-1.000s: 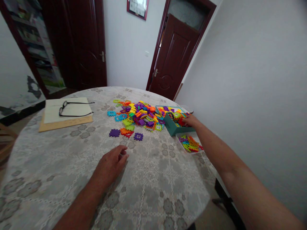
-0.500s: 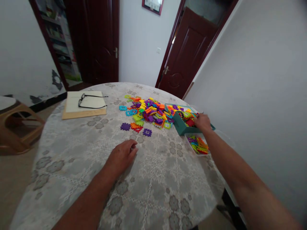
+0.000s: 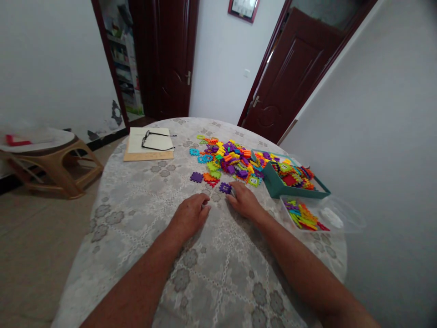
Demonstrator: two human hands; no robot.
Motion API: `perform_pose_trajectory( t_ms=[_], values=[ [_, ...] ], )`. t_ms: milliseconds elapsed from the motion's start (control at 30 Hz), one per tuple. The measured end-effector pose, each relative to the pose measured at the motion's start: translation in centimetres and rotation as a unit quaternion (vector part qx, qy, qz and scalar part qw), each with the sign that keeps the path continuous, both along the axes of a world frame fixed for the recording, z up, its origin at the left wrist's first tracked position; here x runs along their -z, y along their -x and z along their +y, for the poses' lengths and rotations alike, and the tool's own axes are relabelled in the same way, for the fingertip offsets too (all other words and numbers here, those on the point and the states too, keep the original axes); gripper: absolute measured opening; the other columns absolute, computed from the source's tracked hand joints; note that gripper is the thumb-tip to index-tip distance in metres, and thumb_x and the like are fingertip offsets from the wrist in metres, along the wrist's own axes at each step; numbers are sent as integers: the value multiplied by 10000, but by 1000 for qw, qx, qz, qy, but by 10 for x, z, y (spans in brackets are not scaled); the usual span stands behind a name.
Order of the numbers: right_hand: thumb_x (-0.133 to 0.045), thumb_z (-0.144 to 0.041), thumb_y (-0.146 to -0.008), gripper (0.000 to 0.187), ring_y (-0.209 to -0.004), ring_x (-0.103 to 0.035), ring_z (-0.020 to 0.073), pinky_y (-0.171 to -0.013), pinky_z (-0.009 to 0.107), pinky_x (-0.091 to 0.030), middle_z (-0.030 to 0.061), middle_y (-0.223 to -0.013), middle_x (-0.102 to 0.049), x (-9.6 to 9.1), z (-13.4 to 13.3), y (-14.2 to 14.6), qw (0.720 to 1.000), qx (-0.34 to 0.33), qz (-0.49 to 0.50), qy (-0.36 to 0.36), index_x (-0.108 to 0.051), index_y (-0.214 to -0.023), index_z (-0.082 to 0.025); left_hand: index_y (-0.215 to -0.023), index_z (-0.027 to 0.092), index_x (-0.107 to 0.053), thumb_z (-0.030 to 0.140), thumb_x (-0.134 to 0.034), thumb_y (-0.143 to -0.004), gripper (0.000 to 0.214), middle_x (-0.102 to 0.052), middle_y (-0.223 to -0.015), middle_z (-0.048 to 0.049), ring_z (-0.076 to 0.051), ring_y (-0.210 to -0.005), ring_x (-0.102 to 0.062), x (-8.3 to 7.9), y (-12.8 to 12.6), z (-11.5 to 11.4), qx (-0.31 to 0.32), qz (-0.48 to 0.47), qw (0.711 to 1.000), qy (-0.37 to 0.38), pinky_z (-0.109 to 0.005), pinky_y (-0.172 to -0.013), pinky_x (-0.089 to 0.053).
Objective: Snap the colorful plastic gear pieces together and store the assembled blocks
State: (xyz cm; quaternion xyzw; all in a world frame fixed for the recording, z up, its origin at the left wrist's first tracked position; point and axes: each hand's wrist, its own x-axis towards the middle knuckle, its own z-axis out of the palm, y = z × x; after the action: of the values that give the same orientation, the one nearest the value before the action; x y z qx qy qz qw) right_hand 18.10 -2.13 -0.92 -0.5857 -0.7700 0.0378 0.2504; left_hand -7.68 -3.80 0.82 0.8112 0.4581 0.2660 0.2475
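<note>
My left hand point(image 3: 191, 215) rests on the patterned tablecloth point(image 3: 136, 237) with fingers loosely bent and a gap between thumb and forefinger; I see nothing in it. Facing it, my right hand point(image 3: 244, 200) is closed at the fingertips. A small pale sliver shows between its thumb and fingers, too small to name. Right at those fingertips lies a purple square interlocking tile point(image 3: 225, 187) with a cut-out middle. Farther left are a solid purple tile point(image 3: 196, 177) and an orange tile point(image 3: 209, 177). Behind them spreads a heap of coloured plastic building pieces point(image 3: 235, 159).
A green box point(image 3: 273, 184) of pieces stands at the right, with a clear plastic container point(image 3: 290, 218) of colourful strips before it. Black-framed glasses point(image 3: 157, 147) lie on paper over a wooden board point(image 3: 148, 156) at the back left. A stool point(image 3: 64, 168) stands beyond the table.
My right hand has left the green box and come back left and nearer, beside the purple cut-out tile. My left hand stays on the cloth. The view has swung left.
</note>
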Motion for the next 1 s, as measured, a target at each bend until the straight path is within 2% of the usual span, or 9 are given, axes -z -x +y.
perform_pose_trajectory(
  t_ms=[167,333,400,467,533,600,667,833,1000],
  values=[
    [-692,-279,-916,423,-1173,-635,303,-1055,454,-496,170,-1245,-689,7,17,17,999,32,19,-4,-652,-1323,-168,-1211,173,-674,214,-590,-960,268,-743,-1213,-120,-214,-979,-712,2,2,4,-40,-33,999,1,-349,-956,-516],
    [-727,-351,-906,481,-741,-612,166,-754,332,-551,80,-1118,-693,3,-9,39,982,-112,150,-1,-624,-1360,-227,-1289,146,-671,311,-616,-977,357,-765,-1178,-130,-246,-1037,-718,-5,2,8,-96,-75,991,54,-359,-947,-521],
    [-741,-369,-901,476,-720,-595,156,-721,321,-547,72,-1115,-686,1,-18,47,973,-159,170,4,-623,-1344,-245,-1213,160,-714,278,-625,-962,291,-785,-1111,-109,-238,-1002,-725,-8,2,9,-82,-85,990,78,-344,-909,-523],
    [-725,-382,-920,453,-843,-641,196,-790,355,-568,90,-1168,-682,0,-19,51,969,-183,165,-4,-622,-1342,-254,-1105,181,-743,202,-627,-932,209,-793,-1024,-78,-217,-937,-725,-9,3,9,-64,-87,990,87,-323,-858,-519],
    [-662,-374,-968,429,-1081,-650,259,-939,427,-562,117,-1278,-661,0,-9,51,976,-162,140,-36,-608,-1379,-265,-1048,195,-735,146,-615,-908,192,-785,-949,-50,-197,-875,-711,-9,5,8,-66,-90,991,80,-306,-808,-509],
    [-606,-357,-1002,439,-1308,-561,303,-1104,503,-482,140,-1420,-596,1,8,47,988,-108,87,-74,-593,-1430,-261,-1040,201,-713,128,-605,-902,190,-774,-922,-37,-188,-845,-697,-8,6,7,-77,-93,990,66,-302,-786,-497],
    [-597,-364,-1009,472,-1398,-490,325,-1188,532,-399,164,-1494,-538,3,30,43,994,-57,20,-86,-588,-1461,-230,-1038,206,-694,113,-594,-901,194,-770,-928,-34,-185,-848,-692,-7,7,7,-83,-95,990,56,-304,-791,-490],
    [-628,-412,-1001,459,-1352,-504,335,-1169,508,-388,178,-1455,-566,10,69,46,997,-31,-65,-38,-635,-1411,-204,-1013,222,-669,77,-577,-889,212,-765,-927,-26,-189,-866,-697,-7,8,7,-94,-105,988,58,-309,-807,-495],
    [-599,-286,-978,210,-1115,-571,291,-1023,427,-457,136,-1147,-659,12,53,46,996,-43,-60,-56,-672,-1149,-189,-1017,232,-653,50,-579,-856,254,-766,-968,-25,-196,-922,-702,-4,8,7,-88,-121,987,60,-320,-868,-503]
  ],
)
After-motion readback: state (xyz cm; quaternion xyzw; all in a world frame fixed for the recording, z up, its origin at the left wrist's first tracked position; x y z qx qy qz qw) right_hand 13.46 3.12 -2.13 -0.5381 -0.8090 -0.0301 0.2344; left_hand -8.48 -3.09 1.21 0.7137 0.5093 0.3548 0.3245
